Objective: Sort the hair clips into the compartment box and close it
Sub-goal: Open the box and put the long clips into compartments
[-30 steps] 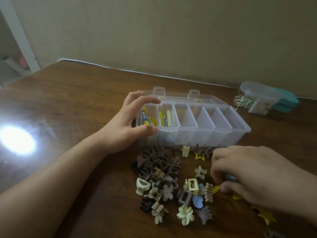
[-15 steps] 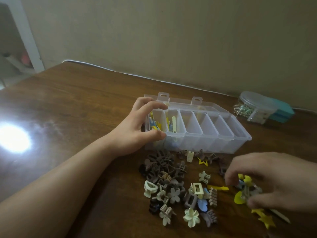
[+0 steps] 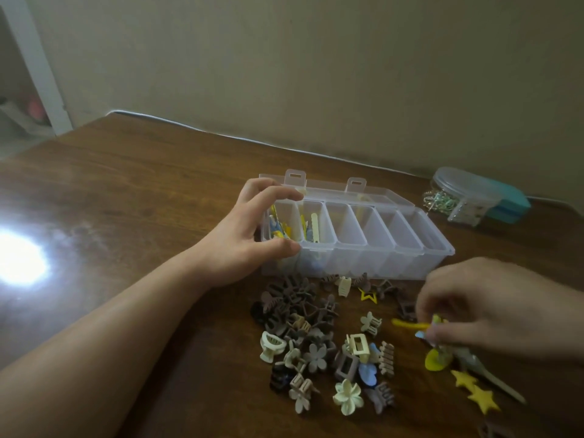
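Hands: left hand (image 3: pixel 249 229) braces the left end of the compartment box (image 3: pixel 357 235), thumb on its front wall, fingers curled over the back rim; right hand (image 3: pixel 493 305) pinched narrow on a small bunch of yellow and pale blue clips (image 3: pixel 434 327), low over the counter (image 3: pixel 126 184) at right.

Box: clear plastic, lid (image 3: pixel 344 191) folded open behind. Two leftmost compartments hold yellow and blue clips; the others look empty.

Loose stock: heap of hair clips (image 3: pixel 316 336) in front of the box, brown, beige and cream, flower and claw shapes; yellow stars (image 3: pixel 474 390) and a long pale clip (image 3: pixel 493 380) beside the right hand.

Step in hand, as judged: gathering the yellow and blue pieces; sorting is at an early stage. Next move calls for carrying the bunch over the front wall into a left compartment already holding those colours, without dropping pieces.

Also present: clear jar (image 3: pixel 461 197) of small clips, far right.
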Demonstrator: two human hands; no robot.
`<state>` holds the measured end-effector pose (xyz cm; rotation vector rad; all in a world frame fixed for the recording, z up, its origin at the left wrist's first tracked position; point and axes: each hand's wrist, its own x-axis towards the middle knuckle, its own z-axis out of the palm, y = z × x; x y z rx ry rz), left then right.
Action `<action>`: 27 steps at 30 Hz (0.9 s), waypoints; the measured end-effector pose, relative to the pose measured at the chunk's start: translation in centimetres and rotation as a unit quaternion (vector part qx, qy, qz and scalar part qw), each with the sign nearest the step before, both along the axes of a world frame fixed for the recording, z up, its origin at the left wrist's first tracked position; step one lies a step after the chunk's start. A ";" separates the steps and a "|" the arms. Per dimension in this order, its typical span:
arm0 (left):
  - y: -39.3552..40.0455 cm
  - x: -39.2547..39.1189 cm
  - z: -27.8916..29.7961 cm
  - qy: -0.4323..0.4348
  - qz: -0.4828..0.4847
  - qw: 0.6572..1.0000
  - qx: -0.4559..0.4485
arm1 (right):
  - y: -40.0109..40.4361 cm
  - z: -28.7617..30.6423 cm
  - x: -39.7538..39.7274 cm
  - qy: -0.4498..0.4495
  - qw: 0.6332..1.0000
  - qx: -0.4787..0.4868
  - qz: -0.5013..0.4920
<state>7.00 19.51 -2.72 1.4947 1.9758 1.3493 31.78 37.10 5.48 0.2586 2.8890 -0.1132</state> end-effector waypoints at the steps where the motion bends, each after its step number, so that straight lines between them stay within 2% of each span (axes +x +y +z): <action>1: 0.0 0.0 0.0 -0.001 -0.001 1.000 0.000 | 0.6 0.7 -0.1 0.025 0.999 -0.036 -0.007; 5: -0.1 0.3 0.3 -0.004 -0.002 1.000 0.001 | 0.5 2.2 -2.3 0.165 0.970 -0.179 -0.026; 7: -0.1 0.3 0.3 -0.006 -0.004 1.000 0.006 | -0.4 1.9 -4.7 0.249 0.944 -0.212 -0.039; 9: -0.2 0.3 0.3 -0.006 -0.006 1.000 0.013 | -1.2 0.9 -7.0 0.303 0.928 -0.209 -0.059; 13: -0.3 0.2 0.0 -0.007 -0.008 1.000 0.021 | -1.8 -0.6 -8.7 0.276 0.948 -0.152 -0.050; 18: -0.1 0.1 0.0 -0.004 -0.008 1.000 0.027 | 1.2 1.7 -3.1 0.390 0.898 -0.168 -0.118; 19: -0.1 0.1 0.0 -0.004 -0.008 1.000 0.029 | 1.9 1.7 -1.2 0.368 0.908 -0.152 -0.131; 21: -0.1 0.0 -0.1 -0.001 -0.007 1.000 0.031 | 3.0 0.8 2.4 0.247 0.956 -0.092 -0.126; 23: -0.2 0.0 -0.1 -0.002 -0.006 0.999 0.034 | 2.9 -1.4 5.3 0.146 0.980 -0.052 -0.123; 25: -0.2 0.0 0.0 -0.008 -0.005 0.999 0.040 | 2.2 -3.3 7.4 0.132 0.977 -0.077 -0.151; 27: -0.2 0.0 0.0 -0.014 -0.005 0.999 0.044 | 1.5 -4.6 8.4 0.154 0.971 -0.083 -0.161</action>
